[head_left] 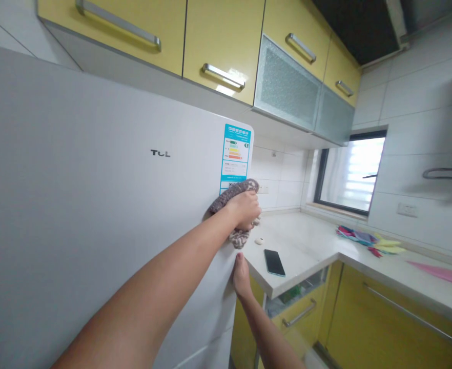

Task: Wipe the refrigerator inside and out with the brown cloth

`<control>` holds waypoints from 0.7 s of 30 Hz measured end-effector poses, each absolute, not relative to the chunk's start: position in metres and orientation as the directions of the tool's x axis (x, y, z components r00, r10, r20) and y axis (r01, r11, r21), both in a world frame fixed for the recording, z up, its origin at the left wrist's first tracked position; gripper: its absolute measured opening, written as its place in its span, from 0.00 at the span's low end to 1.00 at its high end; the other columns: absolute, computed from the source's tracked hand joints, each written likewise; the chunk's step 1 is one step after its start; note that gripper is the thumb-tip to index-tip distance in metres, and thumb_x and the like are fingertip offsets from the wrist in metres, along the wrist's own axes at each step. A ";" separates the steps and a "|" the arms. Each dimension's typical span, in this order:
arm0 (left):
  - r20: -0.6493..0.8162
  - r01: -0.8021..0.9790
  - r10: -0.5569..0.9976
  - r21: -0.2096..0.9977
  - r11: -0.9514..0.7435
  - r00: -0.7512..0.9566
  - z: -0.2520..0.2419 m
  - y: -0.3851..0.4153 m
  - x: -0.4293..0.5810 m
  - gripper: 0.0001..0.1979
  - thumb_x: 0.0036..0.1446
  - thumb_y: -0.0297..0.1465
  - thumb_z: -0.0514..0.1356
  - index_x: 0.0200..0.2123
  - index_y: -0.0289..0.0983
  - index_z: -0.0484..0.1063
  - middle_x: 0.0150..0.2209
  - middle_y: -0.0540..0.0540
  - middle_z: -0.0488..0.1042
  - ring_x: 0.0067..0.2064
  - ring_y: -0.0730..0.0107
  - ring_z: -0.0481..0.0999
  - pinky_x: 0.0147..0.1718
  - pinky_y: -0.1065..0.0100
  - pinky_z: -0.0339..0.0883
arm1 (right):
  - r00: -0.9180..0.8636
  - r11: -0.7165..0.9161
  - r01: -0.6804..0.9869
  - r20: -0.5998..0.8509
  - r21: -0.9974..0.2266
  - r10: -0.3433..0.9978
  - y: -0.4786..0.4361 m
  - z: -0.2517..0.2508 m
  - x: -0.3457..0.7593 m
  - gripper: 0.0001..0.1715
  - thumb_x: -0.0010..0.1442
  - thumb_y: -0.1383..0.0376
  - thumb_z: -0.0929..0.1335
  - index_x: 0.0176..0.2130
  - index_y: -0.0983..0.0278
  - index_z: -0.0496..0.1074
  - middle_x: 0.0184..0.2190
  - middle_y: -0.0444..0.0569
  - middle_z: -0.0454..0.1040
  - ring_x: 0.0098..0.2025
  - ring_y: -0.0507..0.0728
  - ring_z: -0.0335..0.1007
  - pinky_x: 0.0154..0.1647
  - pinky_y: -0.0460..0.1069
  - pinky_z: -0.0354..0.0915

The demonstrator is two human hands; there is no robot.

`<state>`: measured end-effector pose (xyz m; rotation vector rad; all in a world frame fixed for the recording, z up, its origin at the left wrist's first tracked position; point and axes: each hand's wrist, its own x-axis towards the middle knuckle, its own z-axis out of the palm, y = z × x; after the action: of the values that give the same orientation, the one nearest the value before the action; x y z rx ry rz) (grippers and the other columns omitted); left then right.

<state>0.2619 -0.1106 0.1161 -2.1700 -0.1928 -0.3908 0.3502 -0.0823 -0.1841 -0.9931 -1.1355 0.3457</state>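
Note:
My left hand is closed around a brown and white patterned cloth. It presses the cloth against the right edge of a light grey refrigerator door, over the lower part of a blue and white energy label. Lower down, my right hand is at the same door edge with its thumb pointing up. Its other fingers are hidden, so their grip does not show.
A phone and a small white round object lie on the white counter. Farther right are several coloured cloths and a pink cloth. Yellow wall cabinets hang above the refrigerator.

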 end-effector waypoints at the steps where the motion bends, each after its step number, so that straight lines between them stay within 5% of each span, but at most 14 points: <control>1: 0.318 0.246 -0.015 -0.760 -0.601 0.948 0.103 -0.110 0.260 0.16 0.58 0.42 0.70 0.40 0.33 0.82 0.42 0.39 0.86 0.49 0.56 0.82 0.58 0.57 0.68 | 0.412 0.559 0.238 0.604 -0.794 0.682 -0.080 -0.185 0.353 0.45 0.70 0.32 0.56 0.54 0.63 0.78 0.55 0.58 0.81 0.58 0.65 0.75 0.64 0.59 0.68; 6: 0.274 0.188 -0.035 -0.740 -0.645 0.961 0.054 -0.112 0.240 0.17 0.59 0.43 0.70 0.42 0.35 0.82 0.46 0.39 0.86 0.52 0.56 0.82 0.61 0.59 0.68 | 0.424 0.568 0.271 0.627 -0.777 0.654 -0.072 -0.191 0.363 0.43 0.70 0.34 0.58 0.54 0.63 0.79 0.53 0.59 0.82 0.57 0.66 0.76 0.64 0.62 0.70; 9: 0.304 0.226 -0.008 -0.725 -0.651 0.953 0.024 -0.118 0.216 0.22 0.58 0.41 0.70 0.50 0.33 0.80 0.58 0.37 0.82 0.62 0.56 0.78 0.67 0.61 0.65 | 0.406 0.563 0.275 0.625 -0.779 0.667 -0.072 -0.193 0.366 0.41 0.65 0.32 0.62 0.47 0.63 0.81 0.48 0.59 0.83 0.54 0.68 0.77 0.63 0.63 0.71; 13: 0.493 0.410 0.036 -0.679 -0.609 0.869 -0.037 -0.134 0.147 0.33 0.60 0.38 0.65 0.66 0.30 0.71 0.71 0.36 0.71 0.72 0.56 0.69 0.72 0.61 0.60 | 0.402 0.566 0.237 0.610 -0.790 0.683 -0.074 -0.193 0.361 0.42 0.68 0.33 0.60 0.51 0.64 0.81 0.51 0.59 0.82 0.58 0.67 0.76 0.68 0.62 0.67; 16: 0.635 0.582 0.076 -0.646 -0.494 0.769 -0.088 -0.146 0.072 0.41 0.55 0.35 0.58 0.73 0.40 0.66 0.75 0.49 0.64 0.77 0.65 0.61 0.73 0.65 0.59 | 0.443 0.542 0.197 0.567 -0.817 0.694 -0.074 -0.191 0.354 0.47 0.70 0.32 0.57 0.55 0.66 0.79 0.56 0.62 0.81 0.64 0.67 0.73 0.72 0.63 0.62; 19: 0.727 0.680 0.075 -0.595 -0.427 0.683 -0.114 -0.154 -0.005 0.50 0.47 0.40 0.53 0.77 0.50 0.58 0.72 0.61 0.66 0.78 0.77 0.55 0.63 0.66 0.73 | 0.505 0.516 0.177 0.528 -0.838 0.683 -0.075 -0.189 0.349 0.54 0.66 0.27 0.57 0.54 0.69 0.79 0.57 0.65 0.80 0.65 0.69 0.73 0.73 0.65 0.60; 21: 0.775 0.728 0.089 -0.540 -0.423 0.626 -0.106 -0.156 -0.045 0.53 0.45 0.43 0.52 0.78 0.51 0.52 0.71 0.62 0.67 0.75 0.73 0.63 0.55 0.58 0.79 | 0.532 0.512 0.195 0.529 -0.837 0.662 -0.076 -0.187 0.347 0.56 0.64 0.25 0.56 0.52 0.69 0.79 0.55 0.66 0.81 0.63 0.70 0.75 0.71 0.66 0.64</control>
<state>-0.0454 -0.1564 -0.1058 -1.8920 -0.6496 -0.8389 0.3468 -0.0760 -0.1874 -1.0277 -1.0036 0.3459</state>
